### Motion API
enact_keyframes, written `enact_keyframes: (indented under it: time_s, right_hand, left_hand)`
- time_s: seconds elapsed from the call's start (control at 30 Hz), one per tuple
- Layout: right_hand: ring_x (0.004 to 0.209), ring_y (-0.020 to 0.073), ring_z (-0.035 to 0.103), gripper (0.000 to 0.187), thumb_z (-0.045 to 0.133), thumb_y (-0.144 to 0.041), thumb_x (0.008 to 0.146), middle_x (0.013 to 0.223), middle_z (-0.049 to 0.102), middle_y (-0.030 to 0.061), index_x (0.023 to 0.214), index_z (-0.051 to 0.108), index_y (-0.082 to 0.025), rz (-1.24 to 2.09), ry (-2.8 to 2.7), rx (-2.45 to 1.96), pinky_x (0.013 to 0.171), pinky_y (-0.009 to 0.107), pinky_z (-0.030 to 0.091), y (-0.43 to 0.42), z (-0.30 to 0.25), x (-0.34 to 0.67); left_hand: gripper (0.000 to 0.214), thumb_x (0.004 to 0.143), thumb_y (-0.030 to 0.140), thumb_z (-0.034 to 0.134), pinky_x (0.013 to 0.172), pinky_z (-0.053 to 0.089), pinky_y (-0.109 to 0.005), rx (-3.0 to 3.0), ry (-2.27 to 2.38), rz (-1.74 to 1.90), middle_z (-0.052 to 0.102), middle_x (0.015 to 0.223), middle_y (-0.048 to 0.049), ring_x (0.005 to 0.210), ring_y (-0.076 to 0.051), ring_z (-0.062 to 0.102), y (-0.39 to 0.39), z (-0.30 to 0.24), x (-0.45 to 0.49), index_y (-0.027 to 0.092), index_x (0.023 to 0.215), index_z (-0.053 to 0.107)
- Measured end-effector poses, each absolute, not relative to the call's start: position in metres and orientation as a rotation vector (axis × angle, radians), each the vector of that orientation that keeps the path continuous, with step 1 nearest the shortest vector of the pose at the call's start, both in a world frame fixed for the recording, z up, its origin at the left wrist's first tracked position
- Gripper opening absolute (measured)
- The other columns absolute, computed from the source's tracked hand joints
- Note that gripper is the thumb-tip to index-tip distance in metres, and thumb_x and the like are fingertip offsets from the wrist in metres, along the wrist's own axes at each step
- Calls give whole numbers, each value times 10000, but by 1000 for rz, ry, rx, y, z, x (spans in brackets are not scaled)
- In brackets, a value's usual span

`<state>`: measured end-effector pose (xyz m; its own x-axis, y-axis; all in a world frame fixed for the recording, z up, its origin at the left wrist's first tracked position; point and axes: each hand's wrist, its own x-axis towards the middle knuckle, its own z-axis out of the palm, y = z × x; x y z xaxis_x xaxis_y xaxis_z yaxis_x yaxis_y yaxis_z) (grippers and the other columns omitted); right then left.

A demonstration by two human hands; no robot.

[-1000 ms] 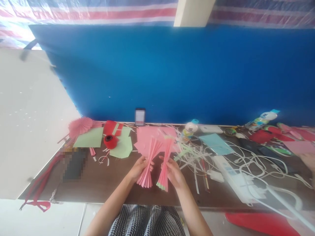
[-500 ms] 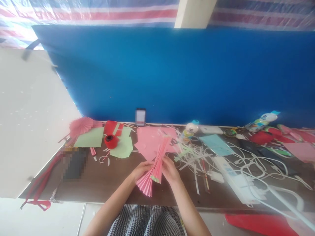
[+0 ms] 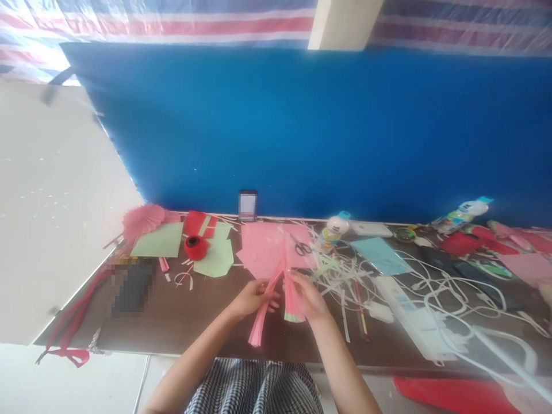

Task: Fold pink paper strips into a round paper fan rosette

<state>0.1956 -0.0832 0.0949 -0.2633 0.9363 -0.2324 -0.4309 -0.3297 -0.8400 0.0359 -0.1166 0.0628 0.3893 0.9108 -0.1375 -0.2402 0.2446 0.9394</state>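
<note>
Pleated pink paper hangs in two folded bundles above the front of the table. My left hand is closed on the left bundle, which slants down to the left. The right bundle, with a pale green edge at its bottom, is gripped by my right hand. Both bundles come together at the top, over flat pink paper sheets. Just beyond my right hand, dark-handled scissors lie on those sheets. White and green paper strips are heaped to the right.
A red ribbon roll, green paper and a pink paper rosette lie left. A phone leans on the blue panel. Two glue bottles, white cables and a power strip crowd the right. Another person's hand shows at the right edge.
The pleated paper has parted into two bundles, with my hands slightly farther apart. Its left fan has narrowed. A hand has appeared at the right edge.
</note>
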Motion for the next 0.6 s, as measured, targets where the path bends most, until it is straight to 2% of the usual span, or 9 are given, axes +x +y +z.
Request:
enact_keyframes:
  time_s: [0.13,0.27,0.37,0.47,0.6]
  right_hand:
    - [668,139,576,102,711,-210,591,700,641,-17,673,650,-214,1633,-740,-969,632,259,455,-81,99,212]
    - [703,158,583,107,692,-235,617,799,662,15,702,636,-202,1582,-802,-957,629,277,449,-83,102,220]
    - [661,148,576,129,685,-239,628,753,655,15,733,625,-196,1568,-850,-958,619,274,436,-88,105,219]
    - [629,136,565,160,686,-245,631,697,636,8,761,609,-191,1572,-883,-994,612,267,430,-94,108,215]
    - [623,137,565,198,685,-290,628,730,643,25,765,590,-183,1575,-977,-1073,588,257,427,-99,107,213]
  left_hand:
    - [446,707,374,624,553,511,-301,932,795,1009,594,923,-75,613,-167,644,-117,59,36,207,1029,364]
    - [338,703,395,616,486,507,-269,968,811,1095,559,832,-21,589,-170,642,-117,63,36,186,866,406]
    - [302,709,417,601,561,530,-303,987,861,1115,576,891,-69,704,-197,644,-117,69,36,142,793,510]
    - [328,710,411,605,698,514,-330,1002,891,1146,622,905,-103,837,-223,618,-117,74,35,121,863,616]
    - [347,710,381,618,797,463,-350,1024,945,1200,671,893,-101,831,-221,618,-116,74,33,130,944,662]
